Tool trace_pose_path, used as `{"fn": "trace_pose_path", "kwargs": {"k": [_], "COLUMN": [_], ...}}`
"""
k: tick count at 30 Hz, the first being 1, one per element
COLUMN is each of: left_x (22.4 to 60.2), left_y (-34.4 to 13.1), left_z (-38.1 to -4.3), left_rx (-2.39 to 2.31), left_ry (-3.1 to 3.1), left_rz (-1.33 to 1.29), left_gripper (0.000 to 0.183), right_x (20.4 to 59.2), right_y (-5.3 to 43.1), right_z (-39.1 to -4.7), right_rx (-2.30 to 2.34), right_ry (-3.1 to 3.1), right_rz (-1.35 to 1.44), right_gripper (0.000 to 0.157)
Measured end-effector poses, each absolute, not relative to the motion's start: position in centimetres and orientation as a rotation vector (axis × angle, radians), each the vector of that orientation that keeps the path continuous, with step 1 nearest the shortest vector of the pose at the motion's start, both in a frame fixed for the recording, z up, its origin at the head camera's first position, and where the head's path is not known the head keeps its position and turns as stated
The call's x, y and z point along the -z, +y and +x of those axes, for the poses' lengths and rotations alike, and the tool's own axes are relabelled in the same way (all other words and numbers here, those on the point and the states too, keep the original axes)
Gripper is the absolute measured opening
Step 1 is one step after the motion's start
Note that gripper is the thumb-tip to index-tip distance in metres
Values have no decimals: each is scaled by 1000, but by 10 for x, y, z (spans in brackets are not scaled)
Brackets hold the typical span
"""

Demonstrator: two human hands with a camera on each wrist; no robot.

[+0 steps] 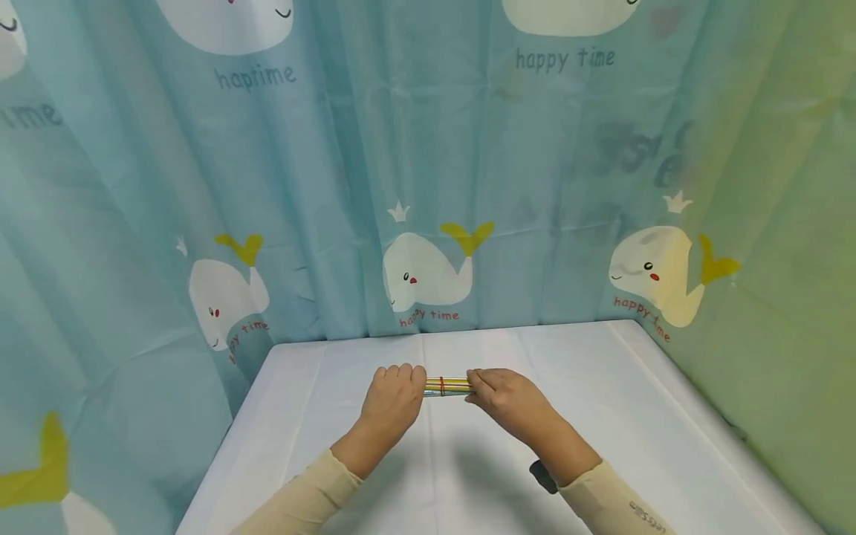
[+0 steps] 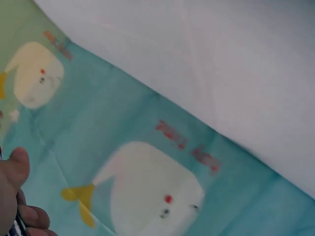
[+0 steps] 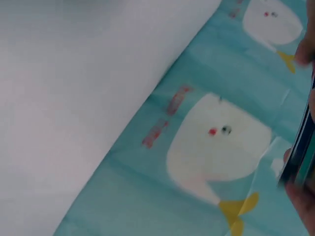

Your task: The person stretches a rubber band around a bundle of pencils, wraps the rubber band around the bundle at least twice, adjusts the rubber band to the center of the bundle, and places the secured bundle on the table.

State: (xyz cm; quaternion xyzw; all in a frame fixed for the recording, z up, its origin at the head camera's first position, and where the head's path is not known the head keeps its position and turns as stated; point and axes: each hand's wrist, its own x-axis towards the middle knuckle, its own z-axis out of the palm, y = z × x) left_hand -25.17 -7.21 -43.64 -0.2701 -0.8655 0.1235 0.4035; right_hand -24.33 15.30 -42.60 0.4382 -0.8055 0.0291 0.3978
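A bundle of slim pencil-like sticks (image 1: 455, 386) is held level above the table, with yellow, silvery and teal sides showing. A red band (image 1: 442, 386) circles its middle. My left hand (image 1: 394, 395) grips the left end, fingers curled round it. At the other end, my right hand (image 1: 511, 401) pinches the sticks between thumb and fingers. Both ends are hidden by the hands in the head view. Part of the left hand (image 2: 15, 182) appears at the edge of the left wrist view. In the right wrist view, dark and green sticks (image 3: 301, 147) show beside blurred fingers.
Below the hands lies a white-covered table (image 1: 321, 416). A blue curtain (image 1: 334, 186) with whale prints hangs along its back and left, and a greenish curtain (image 1: 789, 297) borders the right side. A black object (image 1: 543, 476) sits at the right wrist.
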Motion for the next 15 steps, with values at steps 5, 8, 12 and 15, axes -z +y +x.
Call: {"fn": "trace_pose_path", "kwargs": {"k": [5,8,12,15], "left_x": [430,428,431,435], "left_y": [-75,-66,-52,-45], "left_z": [-252,-250,-246,-244], "left_rx": [-300,-304,-291,-281], "left_ry": [-2178,-2177,-2113,-2071], "left_rz": [-683,-700,-735,-734], "left_gripper": [21,21,20,22], "right_x": [422,422,426,429], "right_y": [159,150,135,128], "right_z": [-245,-245,-242,-240], "right_rx": [-67,-96,-129,-149], "right_ry": [-1977,-1919,-1847,-1837], "right_rz": [1134,1150,1158,1152], "right_gripper": [35,32,31,31]}}
